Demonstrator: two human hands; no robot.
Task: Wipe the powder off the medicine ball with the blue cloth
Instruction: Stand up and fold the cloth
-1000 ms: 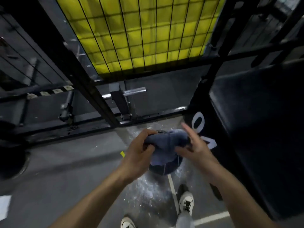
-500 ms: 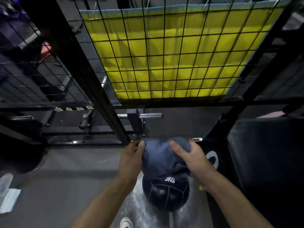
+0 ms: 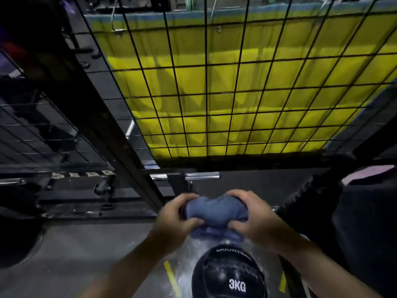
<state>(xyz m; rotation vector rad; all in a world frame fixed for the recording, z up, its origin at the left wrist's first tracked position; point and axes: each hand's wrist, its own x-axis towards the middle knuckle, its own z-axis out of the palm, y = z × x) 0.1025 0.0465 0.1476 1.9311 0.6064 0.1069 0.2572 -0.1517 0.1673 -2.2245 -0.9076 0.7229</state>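
Cloth (image 3: pixel 216 214) between both hands, beyond ball (image 3: pixel 228 274).

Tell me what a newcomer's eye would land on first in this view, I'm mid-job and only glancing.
First the bright yellow sheet behind the black wire grid, filling the upper middle. Then, low in the centre, the left hand and right hand gripping the bunched blue cloth between them. Just below sits the dark medicine ball marked 3KG, with white powder scattered on the floor around it.
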